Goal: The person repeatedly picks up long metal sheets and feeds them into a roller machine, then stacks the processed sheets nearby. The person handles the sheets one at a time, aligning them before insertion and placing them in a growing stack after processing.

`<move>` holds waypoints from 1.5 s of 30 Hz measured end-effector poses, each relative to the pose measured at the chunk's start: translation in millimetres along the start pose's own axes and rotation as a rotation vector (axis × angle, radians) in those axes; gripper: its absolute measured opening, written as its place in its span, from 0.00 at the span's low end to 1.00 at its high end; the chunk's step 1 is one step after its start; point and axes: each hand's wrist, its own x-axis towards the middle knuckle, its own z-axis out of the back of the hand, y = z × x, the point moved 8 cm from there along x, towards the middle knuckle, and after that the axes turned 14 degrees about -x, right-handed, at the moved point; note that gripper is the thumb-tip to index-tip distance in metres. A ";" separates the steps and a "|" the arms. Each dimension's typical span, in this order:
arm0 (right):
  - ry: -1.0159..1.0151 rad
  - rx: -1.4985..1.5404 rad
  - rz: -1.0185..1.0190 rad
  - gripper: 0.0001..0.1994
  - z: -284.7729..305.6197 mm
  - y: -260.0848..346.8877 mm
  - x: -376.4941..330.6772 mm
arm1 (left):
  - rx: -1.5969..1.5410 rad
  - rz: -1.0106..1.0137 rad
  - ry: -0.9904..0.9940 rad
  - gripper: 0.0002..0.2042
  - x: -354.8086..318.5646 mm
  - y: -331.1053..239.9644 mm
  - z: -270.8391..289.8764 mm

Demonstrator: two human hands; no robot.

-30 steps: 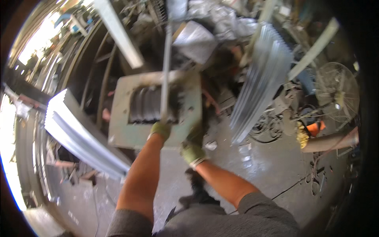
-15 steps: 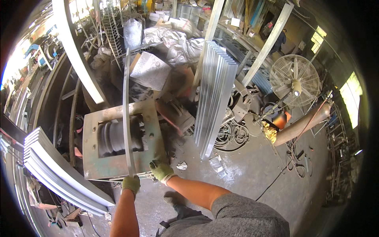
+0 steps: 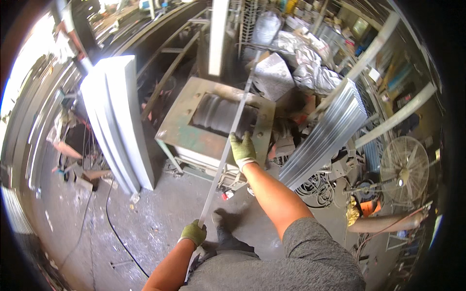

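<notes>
The long, thin grey metal strip point(image 3: 228, 140) runs slantwise from near our waist up across the green steel roller machine point(image 3: 216, 126), over its dark ribbed rollers point(image 3: 221, 114). We hold it with both hands in green work gloves: our left hand point(image 3: 194, 233) is clenched round the near end low down, our right hand point(image 3: 242, 150) is wrapped round it above the machine's front edge. A stack of pale corrugated sheets point(image 3: 119, 116) stands just left of the machine, another ribbed stack point(image 3: 325, 136) leans to its right.
</notes>
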 end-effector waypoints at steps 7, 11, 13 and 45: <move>0.208 -0.317 -0.125 0.29 -49.2 -10.7 -86.2 | -0.102 0.033 0.066 0.14 -78.5 86.7 -18.3; 0.205 -0.205 -0.012 0.25 -66.1 -16.3 -183.7 | -0.095 0.042 0.029 0.11 -129.6 174.9 -31.6; 0.244 -0.204 -0.022 0.26 -74.5 -18.9 -248.2 | -0.065 0.056 0.006 0.12 -161.8 226.7 -40.2; -0.187 -0.371 0.319 0.40 -80.6 73.9 -144.6 | -0.721 0.007 -0.081 0.26 -117.6 162.5 -6.1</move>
